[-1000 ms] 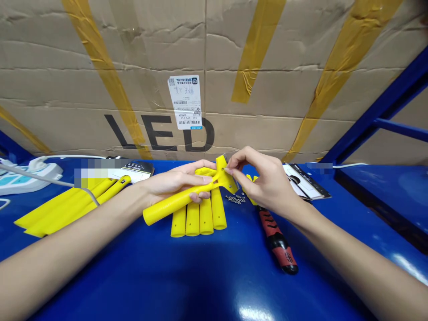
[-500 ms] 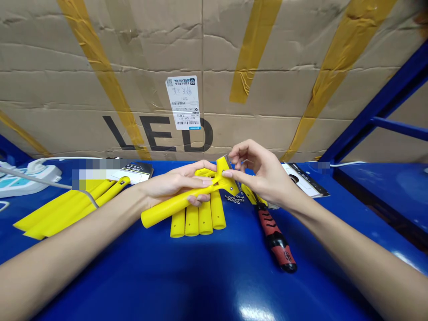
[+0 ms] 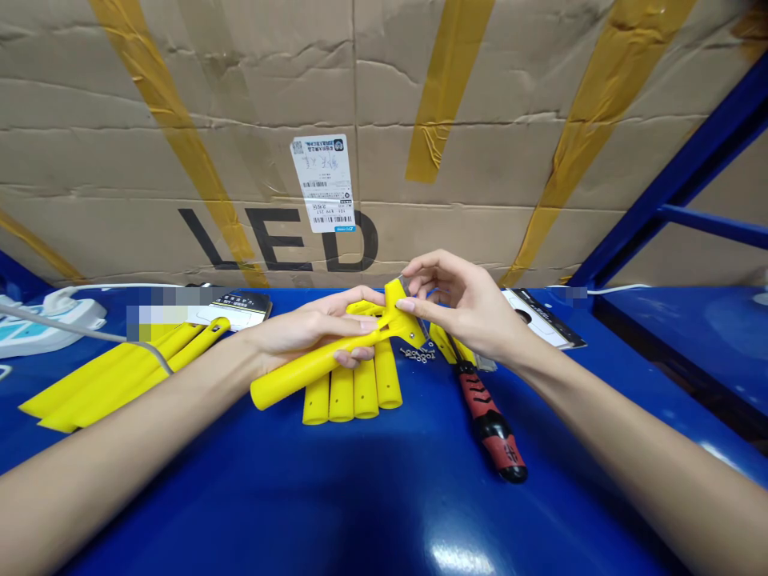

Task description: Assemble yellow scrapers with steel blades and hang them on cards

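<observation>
A yellow plastic scraper with a wide head and a thin blade along its far edge is held above the blue surface. My left hand is closed round its neck, with the handle slanting down to the left. My right hand pinches the scraper's head at the blade side, thumb on the front; the other fingertips are partly hidden behind the edge. Beneath lie several yellow handles side by side. Small screws and nuts are scattered below the head. A screwdriver with a red and black grip lies below my right hand.
More yellow scraper parts lie at the left, near a white power strip and a grey cable. Printed cards lie behind them, another card at the right. A large cardboard box stands behind, a blue metal frame at right.
The view has shifted slightly, so everything sits a little further left. My right thumb has slid slightly up the scraper's head, and the fingers have closed in at its top corner.
</observation>
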Tool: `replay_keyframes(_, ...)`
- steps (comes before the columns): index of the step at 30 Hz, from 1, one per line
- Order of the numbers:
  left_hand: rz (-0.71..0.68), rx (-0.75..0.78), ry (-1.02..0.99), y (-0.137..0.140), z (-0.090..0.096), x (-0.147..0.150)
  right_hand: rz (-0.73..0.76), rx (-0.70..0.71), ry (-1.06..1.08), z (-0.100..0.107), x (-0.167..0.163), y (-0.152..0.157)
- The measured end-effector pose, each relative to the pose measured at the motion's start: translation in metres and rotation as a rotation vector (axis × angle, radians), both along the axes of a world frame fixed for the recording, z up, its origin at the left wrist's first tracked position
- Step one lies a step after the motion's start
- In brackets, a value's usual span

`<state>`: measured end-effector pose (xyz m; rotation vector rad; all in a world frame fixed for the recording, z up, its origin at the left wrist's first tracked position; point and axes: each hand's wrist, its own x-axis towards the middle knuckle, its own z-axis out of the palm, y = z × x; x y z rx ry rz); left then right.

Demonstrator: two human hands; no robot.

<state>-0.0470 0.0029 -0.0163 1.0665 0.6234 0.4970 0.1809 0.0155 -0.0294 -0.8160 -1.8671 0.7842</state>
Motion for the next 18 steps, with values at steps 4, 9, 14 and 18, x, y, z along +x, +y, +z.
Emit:
replay_keyframes(4,0.003,0.001,-0.012,-0.0008,-0.0004,-0.0001,-0.025,0.057,-0.07,0.0009,0.0012,-0.0012)
replay_keyframes(9,0.004,-0.02,-0.011,-0.0001,0.0008,-0.0005,-0.058,0.068,-0.093,0.0013,0.0009,-0.0011)
replay_keyframes(14,0.024,-0.015,-0.017,0.0006,-0.0003,0.0007,-0.068,-0.082,-0.033,-0.0019,0.0005,0.0009)
replay_keyframes(18,0.013,-0.048,-0.047,0.0005,-0.0037,0.0023,-0.04,-0.306,0.056,-0.0006,0.0006,0.0024)
